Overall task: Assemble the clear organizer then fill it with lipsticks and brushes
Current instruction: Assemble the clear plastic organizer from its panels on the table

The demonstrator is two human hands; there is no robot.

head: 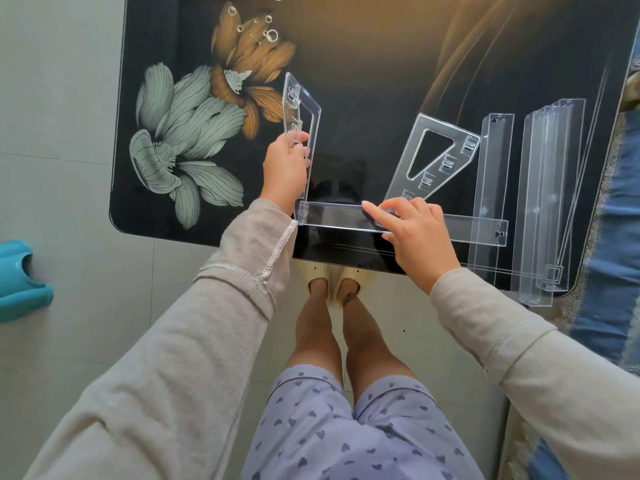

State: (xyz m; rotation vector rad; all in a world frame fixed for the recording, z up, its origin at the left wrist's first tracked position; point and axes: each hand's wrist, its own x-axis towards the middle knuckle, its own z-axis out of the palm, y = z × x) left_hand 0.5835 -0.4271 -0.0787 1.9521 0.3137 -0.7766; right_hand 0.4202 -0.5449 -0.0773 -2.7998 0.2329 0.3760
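Assembly barely begun: left hand (285,164) fingers clamp upright side panel (300,109), right hand (412,225) fingers press first tray (332,216) toward it; remaining trays (543,188) beyond right fingertips, no lipsticks visible.

Clear glossy plastic side panel (300,109), glossy printed glass tabletop (363,46), soft matt knit sleeve (242,271)

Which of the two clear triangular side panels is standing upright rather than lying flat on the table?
The side panel gripped by the left hand, beside the flower print. The other side panel lies flat, right of centre.
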